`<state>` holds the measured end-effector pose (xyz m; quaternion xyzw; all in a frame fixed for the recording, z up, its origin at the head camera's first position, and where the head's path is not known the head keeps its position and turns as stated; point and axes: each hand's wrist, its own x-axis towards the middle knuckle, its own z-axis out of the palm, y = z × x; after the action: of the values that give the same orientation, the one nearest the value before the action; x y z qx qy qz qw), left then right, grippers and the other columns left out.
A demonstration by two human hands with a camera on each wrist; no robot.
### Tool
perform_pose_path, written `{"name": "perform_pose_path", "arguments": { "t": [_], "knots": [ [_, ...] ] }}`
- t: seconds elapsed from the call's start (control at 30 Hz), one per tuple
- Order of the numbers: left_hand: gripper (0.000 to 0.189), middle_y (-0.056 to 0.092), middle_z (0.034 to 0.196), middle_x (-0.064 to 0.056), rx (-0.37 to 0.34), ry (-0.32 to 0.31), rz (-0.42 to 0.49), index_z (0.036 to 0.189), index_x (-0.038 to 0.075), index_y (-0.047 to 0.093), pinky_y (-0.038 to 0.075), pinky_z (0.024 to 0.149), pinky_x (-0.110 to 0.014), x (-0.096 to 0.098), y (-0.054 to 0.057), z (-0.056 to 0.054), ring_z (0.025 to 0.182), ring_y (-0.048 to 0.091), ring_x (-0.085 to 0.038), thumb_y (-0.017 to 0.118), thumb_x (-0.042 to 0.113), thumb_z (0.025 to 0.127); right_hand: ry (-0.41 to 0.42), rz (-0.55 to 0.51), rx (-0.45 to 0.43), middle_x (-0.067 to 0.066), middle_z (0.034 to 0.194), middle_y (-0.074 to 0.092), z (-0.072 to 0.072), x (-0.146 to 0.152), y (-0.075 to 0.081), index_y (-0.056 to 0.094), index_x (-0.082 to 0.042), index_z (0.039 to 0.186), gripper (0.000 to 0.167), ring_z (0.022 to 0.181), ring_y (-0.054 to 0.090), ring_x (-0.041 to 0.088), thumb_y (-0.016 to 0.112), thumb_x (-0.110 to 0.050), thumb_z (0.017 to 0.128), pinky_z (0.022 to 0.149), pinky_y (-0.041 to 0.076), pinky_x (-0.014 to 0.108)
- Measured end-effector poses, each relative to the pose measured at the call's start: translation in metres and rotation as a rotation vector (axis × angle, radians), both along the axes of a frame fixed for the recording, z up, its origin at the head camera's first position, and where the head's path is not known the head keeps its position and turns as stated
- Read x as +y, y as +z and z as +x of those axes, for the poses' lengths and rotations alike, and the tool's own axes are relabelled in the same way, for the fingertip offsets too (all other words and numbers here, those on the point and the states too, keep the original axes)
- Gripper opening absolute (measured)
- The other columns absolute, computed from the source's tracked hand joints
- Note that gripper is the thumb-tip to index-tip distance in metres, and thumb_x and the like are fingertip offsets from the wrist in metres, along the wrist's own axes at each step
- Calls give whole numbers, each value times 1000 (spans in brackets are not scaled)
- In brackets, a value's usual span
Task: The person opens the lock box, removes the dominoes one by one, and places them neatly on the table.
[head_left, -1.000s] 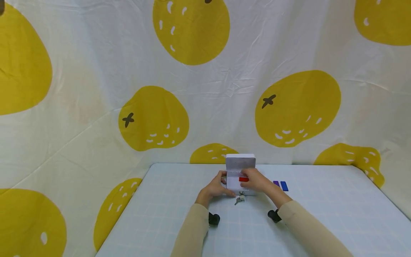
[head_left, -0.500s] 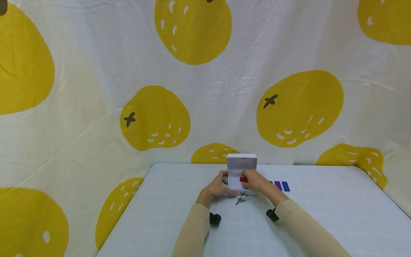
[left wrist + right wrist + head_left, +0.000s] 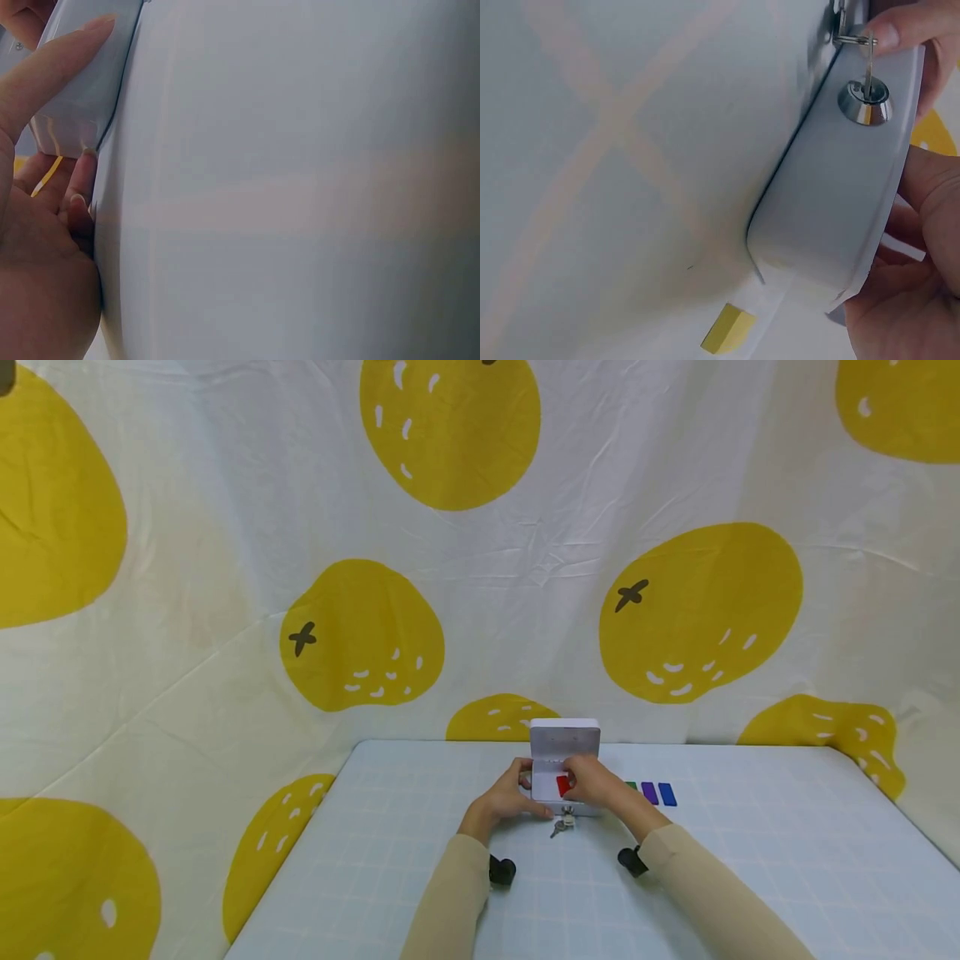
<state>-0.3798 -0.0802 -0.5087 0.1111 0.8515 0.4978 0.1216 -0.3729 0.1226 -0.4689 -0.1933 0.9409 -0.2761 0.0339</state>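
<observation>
A small white metal cash box [image 3: 565,743] stands on the table with its lid raised. My left hand [image 3: 504,797] grips its left side, thumb along the front wall and fingers around the side. Inside the box, a flat red block [image 3: 563,786] shows at the fingertips of my right hand [image 3: 592,779], which pinches it. A key sits in the round lock [image 3: 865,102] on the box's front, and more keys [image 3: 559,828] hang from it on a ring. The right wrist view catches the left thumb [image 3: 886,34] beside that ring.
Right of the box lie a green block [image 3: 632,786], a purple block [image 3: 649,793] and a blue block [image 3: 667,794]. A yellow block [image 3: 729,328] lies near the box's corner in the right wrist view. Behind the table [image 3: 420,877] hangs a fruit-patterned curtain [image 3: 525,610].
The red block has turned from lying crosswise to pointing more front to back, shifting slightly left within the right fingers. The left hand stays on the box. The green block has come into sight.
</observation>
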Motion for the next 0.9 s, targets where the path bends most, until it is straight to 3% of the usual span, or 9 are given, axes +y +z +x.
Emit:
{"name": "perform_pose_path", "arguments": {
  "t": [0.2,0.4,0.63,0.9],
  "knots": [
    [86,55,120,-1,0,1,-27,140,23,43,43,97,-40,2,-1,-4,107,50,-21,96,24,72,-14,-32,-37,9,89,65,-7,-1,-3,69,6,115,38,81,57,22,84,-1,81,85,55,39],
    [88,54,120,-3,9,-10,-1,141,20,43,42,98,-44,1,0,0,108,50,-24,96,21,71,-29,-43,-77,6,84,64,-12,-3,-7,70,6,115,38,80,57,21,85,-4,82,80,53,35],
    [87,55,113,-3,4,-4,-3,140,22,44,42,94,-42,0,0,1,104,51,-22,97,22,70,-20,-50,-86,6,85,64,-13,-6,-7,71,5,115,38,80,56,20,86,-6,82,78,52,33],
    [88,54,117,-3,6,-5,-21,142,23,43,43,95,-43,0,-2,-1,107,50,-23,96,23,72,-5,-33,-85,5,86,65,-12,-8,-4,72,3,116,36,80,56,20,85,-8,84,77,52,34]
  ]
}}
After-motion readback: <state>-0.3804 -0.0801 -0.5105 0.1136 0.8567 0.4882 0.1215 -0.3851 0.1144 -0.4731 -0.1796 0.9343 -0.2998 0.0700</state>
